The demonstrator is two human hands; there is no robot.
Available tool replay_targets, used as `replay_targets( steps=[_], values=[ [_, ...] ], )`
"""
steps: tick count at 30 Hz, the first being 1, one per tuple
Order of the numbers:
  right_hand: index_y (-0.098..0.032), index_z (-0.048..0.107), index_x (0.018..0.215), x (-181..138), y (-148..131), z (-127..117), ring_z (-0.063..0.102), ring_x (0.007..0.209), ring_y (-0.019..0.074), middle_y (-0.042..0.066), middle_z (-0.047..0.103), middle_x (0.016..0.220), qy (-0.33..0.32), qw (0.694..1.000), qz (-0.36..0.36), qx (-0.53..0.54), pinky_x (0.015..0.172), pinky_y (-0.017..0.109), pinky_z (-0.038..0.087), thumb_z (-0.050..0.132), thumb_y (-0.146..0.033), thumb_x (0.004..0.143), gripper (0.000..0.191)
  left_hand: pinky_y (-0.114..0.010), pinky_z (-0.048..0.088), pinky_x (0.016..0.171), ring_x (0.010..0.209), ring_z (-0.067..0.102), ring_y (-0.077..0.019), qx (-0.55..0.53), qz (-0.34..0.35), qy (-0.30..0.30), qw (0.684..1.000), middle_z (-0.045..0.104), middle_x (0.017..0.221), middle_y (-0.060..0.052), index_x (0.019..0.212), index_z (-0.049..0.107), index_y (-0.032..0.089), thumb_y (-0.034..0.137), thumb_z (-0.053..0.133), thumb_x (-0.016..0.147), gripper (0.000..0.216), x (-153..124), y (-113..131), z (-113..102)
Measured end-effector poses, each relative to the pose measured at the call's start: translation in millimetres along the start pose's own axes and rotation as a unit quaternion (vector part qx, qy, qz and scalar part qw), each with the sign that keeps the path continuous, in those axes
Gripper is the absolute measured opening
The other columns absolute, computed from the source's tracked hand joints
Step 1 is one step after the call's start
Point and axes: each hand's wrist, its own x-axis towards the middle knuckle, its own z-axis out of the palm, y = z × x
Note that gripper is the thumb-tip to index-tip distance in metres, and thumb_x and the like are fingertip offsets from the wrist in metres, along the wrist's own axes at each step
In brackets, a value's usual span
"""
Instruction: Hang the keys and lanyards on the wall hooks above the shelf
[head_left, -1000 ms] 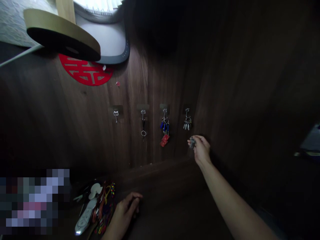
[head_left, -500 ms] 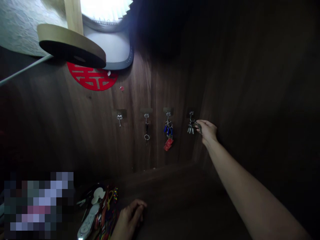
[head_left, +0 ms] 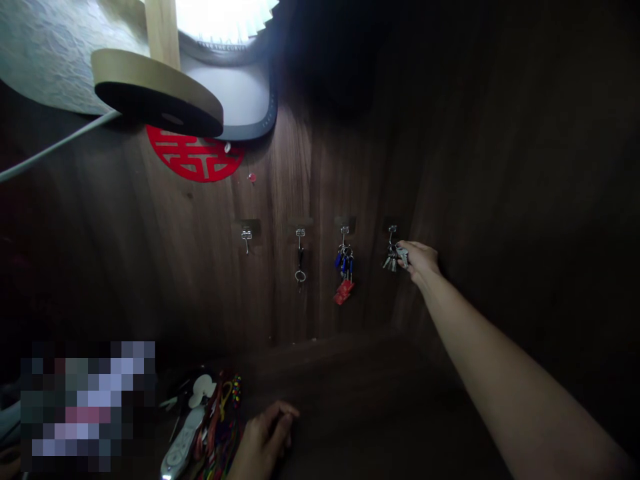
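Right hand [head_left: 421, 261] clasps metal keys [head_left: 402, 255] by wood-grain wall [head_left: 320, 293].

The right hand [head_left: 421, 261] hides most of the small grey key [head_left: 403, 255], and a blocky blur [head_left: 87, 407] covers things at the bottom left.

Dim, glare from a lamp shade [head_left: 225, 20], wooden wall [head_left: 505, 160] in deep shadow, warped edges

Four hooks [head_left: 300, 235] stood in one row on the wall [head_left: 325, 167] — keys [head_left: 345, 263] hung on the third and fourth, a ring [head_left: 300, 275] on the second. Above them, to the left, was a lamp [head_left: 160, 87] — below, on the shelf [head_left: 350, 380], a remote [head_left: 183, 443] lay left of lanyards [head_left: 215, 427].
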Motion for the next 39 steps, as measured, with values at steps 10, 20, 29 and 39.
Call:
replay_targets(
  steps=[10, 20, 29, 39],
  values=[
    [-0.021, 0.054, 0.079, -20, 26, -11, 0.053, 0.045, 0.0062, -0.008, 0.057, 0.059, 0.016, 0.999, -0.017, 0.032, 0.038, 0.015, 0.045, 0.060, -0.028, 0.066, 0.016, -0.020, 0.030, 0.048, 0.051, 0.040, -0.0109, -0.012, -0.007, 0.008, 1.000, 0.044, 0.055, 0.006, 0.088, 0.060, 0.018, 0.076, 0.039, 0.070, 0.063, -5, 7, 1],
    [-0.021, 0.058, 0.081, -94, 73, -34, 0.058, 0.059, 0.0089, -0.004, 0.061, 0.070, -0.028, 0.998, -0.019, 0.048, 0.044, 0.015, 0.046, 0.063, -0.029, 0.057, 0.026, -0.021, 0.035, 0.054, 0.055, 0.046, -0.0117, 0.020, 0.021, 0.005, 1.000, 0.048, 0.057, 0.005, 0.089, 0.062, 0.018, 0.067, 0.040, 0.077, 0.055, -6, 5, -2],
    [-0.022, 0.063, 0.083, -174, 110, -40, 0.062, 0.070, 0.0150, 0.000, 0.064, 0.073, -0.142, 0.989, 0.047, 0.006, 0.049, 0.019, 0.049, 0.069, -0.035, 0.058, 0.030, -0.020, 0.035, 0.053, 0.055, 0.047, -0.0111, 0.014, 0.023, -0.005, 1.000, 0.049, 0.059, 0.005, 0.092, 0.061, 0.016, 0.050, 0.041, 0.085, 0.040, -12, 10, -5],
    [-0.021, 0.062, 0.087, -258, 153, -18, 0.065, 0.077, 0.0213, 0.005, 0.067, 0.083, -0.339, 0.933, -0.020, -0.119, 0.061, 0.030, 0.052, 0.056, -0.044, 0.075, 0.026, -0.019, 0.042, 0.061, 0.063, 0.056, -0.0118, 0.087, 0.099, 0.017, 0.991, 0.062, 0.069, 0.001, 0.095, 0.062, 0.019, 0.039, 0.035, 0.092, 0.033, -23, 13, -7]
  ],
)
